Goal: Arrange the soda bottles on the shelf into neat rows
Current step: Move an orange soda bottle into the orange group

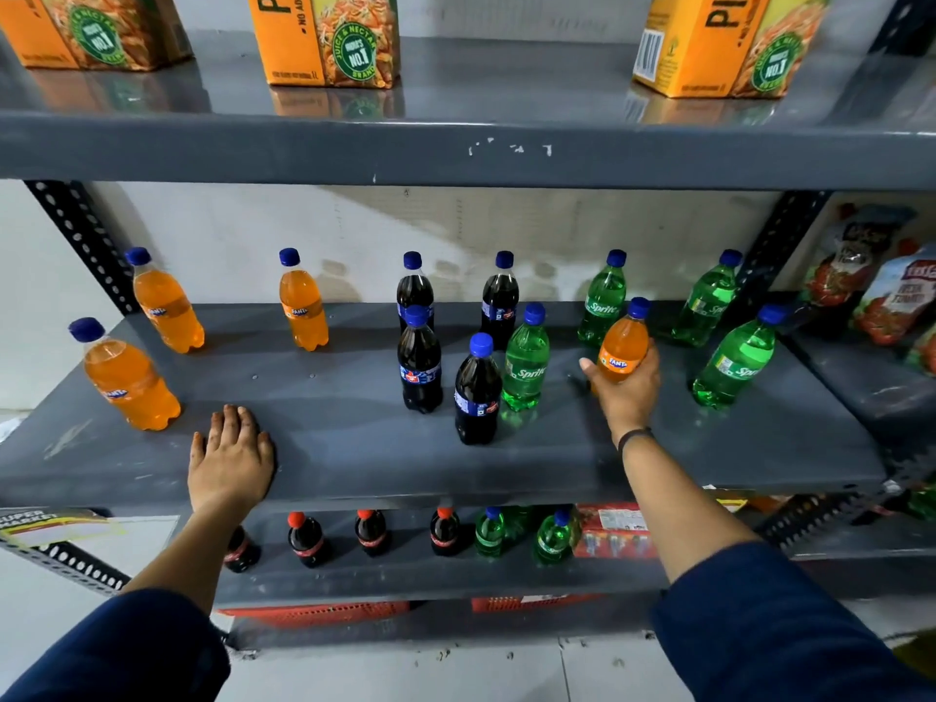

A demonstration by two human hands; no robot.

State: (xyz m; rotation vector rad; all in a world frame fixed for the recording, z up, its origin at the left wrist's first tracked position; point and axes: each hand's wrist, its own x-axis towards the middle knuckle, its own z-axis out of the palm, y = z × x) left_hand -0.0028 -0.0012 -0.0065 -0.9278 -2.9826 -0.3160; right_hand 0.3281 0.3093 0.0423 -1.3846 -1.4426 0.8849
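Note:
On the grey middle shelf (354, 438) stand soda bottles with blue caps. Three orange Fanta bottles (304, 309) are on the left half. Several dark cola bottles (419, 362) cluster in the middle, and a green Sprite bottle (525, 362) touches that group. More Sprite bottles (734, 364) stand on the right. My right hand (628, 392) grips a fourth orange Fanta bottle (624, 344) among the green ones, right of centre. My left hand (230, 461) lies flat, palm down, on the shelf's front left, holding nothing.
Orange juice cartons (329, 38) stand on the shelf above. The lower shelf holds red-capped cola bottles (306, 539), green bottles and a red box (615, 532). Red pouches (891, 296) fill the neighbouring shelf on the right. Perforated black uprights (81, 235) frame the shelf.

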